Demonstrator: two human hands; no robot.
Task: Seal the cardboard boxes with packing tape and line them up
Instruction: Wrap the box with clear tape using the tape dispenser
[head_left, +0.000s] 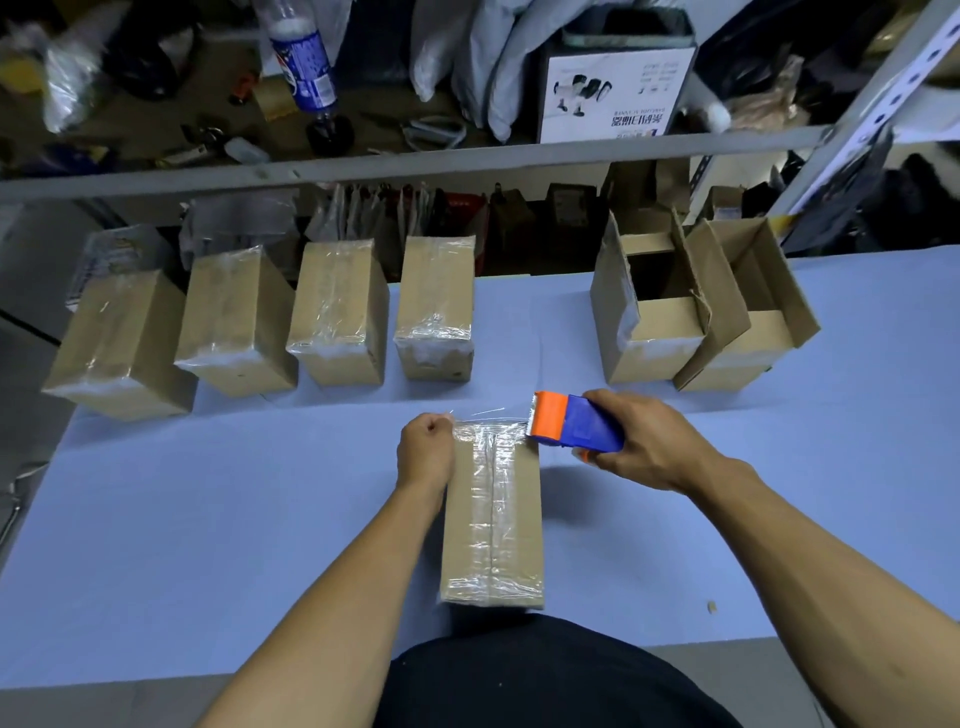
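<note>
Box (491, 519) on bench (208, 519); left grip (423, 449) at its far-left corner pinches tape (488, 415), right grip (644, 441) at far-right corner clasps dispenser (571, 421)

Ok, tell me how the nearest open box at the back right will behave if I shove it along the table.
The open box will probably slide easily on the smooth blue table. It stands upright and taller than wide, so a high push may tip it. Its loose raised flaps would likely flex, so push low on the wall. I cannot see any contents, so its weight is unclear.
</note>
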